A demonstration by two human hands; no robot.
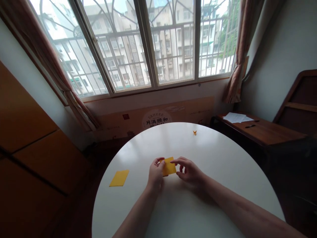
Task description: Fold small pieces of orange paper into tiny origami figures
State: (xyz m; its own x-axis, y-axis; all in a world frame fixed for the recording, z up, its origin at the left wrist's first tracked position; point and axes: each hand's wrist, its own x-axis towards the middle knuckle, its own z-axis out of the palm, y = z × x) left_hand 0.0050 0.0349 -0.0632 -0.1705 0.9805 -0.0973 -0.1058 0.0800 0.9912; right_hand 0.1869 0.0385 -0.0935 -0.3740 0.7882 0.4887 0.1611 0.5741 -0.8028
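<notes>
A small yellow paper square (169, 166) is held just above the round white table (210, 158), near its middle. My left hand (155, 174) pinches the paper's left edge with thumb and fingers closed. My right hand (188, 170) grips the paper's right side, fingertips curled onto its top edge. A second flat yellow sheet (119, 178) lies on the table to the left, apart from both hands. Far across the table sits a tiny folded orange paper figure (194, 132).
A dark wooden side table (262, 130) at the right carries white papers (237, 117) and a black pen (250, 126). A barred window and curtains fill the back wall. Wooden panels stand at the left.
</notes>
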